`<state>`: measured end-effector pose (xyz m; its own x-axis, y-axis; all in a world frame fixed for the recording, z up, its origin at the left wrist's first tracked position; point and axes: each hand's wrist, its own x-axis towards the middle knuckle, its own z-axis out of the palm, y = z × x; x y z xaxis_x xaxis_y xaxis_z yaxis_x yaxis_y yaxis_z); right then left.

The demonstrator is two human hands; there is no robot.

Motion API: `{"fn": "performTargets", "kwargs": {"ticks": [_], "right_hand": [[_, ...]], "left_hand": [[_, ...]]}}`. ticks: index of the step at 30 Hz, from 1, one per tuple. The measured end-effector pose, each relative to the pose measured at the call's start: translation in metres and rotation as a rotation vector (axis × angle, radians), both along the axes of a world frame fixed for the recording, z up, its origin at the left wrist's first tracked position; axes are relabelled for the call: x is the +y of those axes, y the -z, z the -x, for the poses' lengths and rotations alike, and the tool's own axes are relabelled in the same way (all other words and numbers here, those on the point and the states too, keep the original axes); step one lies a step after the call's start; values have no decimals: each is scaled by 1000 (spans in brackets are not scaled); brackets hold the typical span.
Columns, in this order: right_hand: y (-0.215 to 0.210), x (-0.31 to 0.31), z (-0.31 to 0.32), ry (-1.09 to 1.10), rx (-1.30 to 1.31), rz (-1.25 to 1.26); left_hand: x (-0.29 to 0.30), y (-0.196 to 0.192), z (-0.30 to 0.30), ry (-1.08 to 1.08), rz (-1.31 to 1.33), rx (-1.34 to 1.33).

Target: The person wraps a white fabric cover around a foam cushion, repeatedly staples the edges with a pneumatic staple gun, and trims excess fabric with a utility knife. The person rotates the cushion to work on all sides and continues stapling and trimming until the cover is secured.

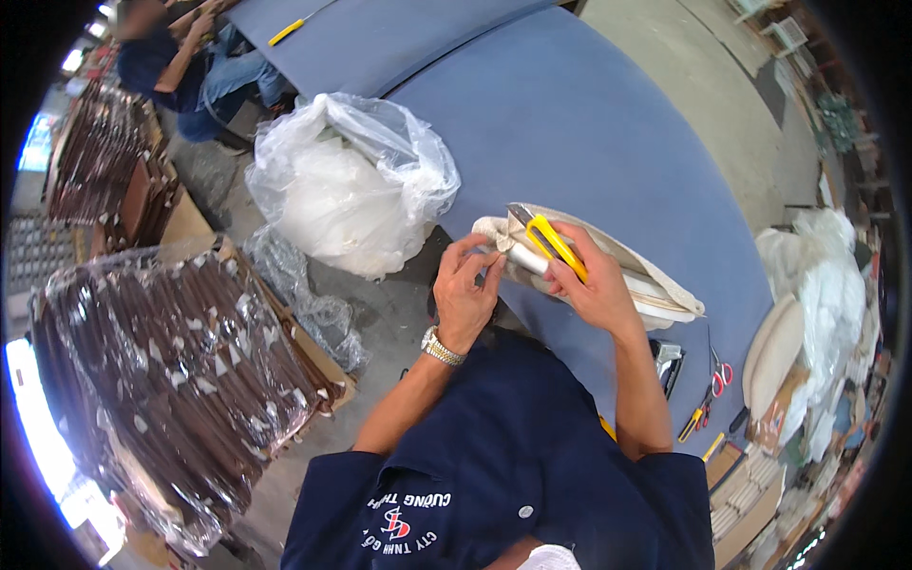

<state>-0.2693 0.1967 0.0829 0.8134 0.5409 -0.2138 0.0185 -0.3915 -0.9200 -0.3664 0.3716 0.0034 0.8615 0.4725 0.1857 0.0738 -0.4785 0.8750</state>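
Note:
A cream fabric piece (646,275) lies on the blue-grey table (589,123) at its near edge. My left hand (465,290), with a metal watch on the wrist, pinches the left end of the fabric. My right hand (594,280) holds a yellow-handled thread snipper (549,237) with its blades over the fabric's left end, next to my left fingers.
A clear plastic bag of white stuffing (351,185) sits left of the table. Brown parts wrapped in plastic (171,361) are stacked at the left. Red-handled scissors (719,375), a stapler (667,361) and small tools lie at the table's right edge. Another person (180,66) sits at top left.

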Motion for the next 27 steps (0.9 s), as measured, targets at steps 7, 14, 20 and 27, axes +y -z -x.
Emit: {"fn": "performTargets", "kwargs": {"ticks": [7,14,20,27], "right_hand": [[53,-59,-89,10,-331,112],[68,-65,-109,83,-4,-95],[26,-48,-23,-80,-114,-51],[39,-31,-31,-182,-202,-61]], "left_hand": [[-18,9,-60,-138,-72,-113],[-5,68,-139,-170,796,41],[3,62,-69,-166,634,-50],[-8,24,-45,-436,52,55]]}}
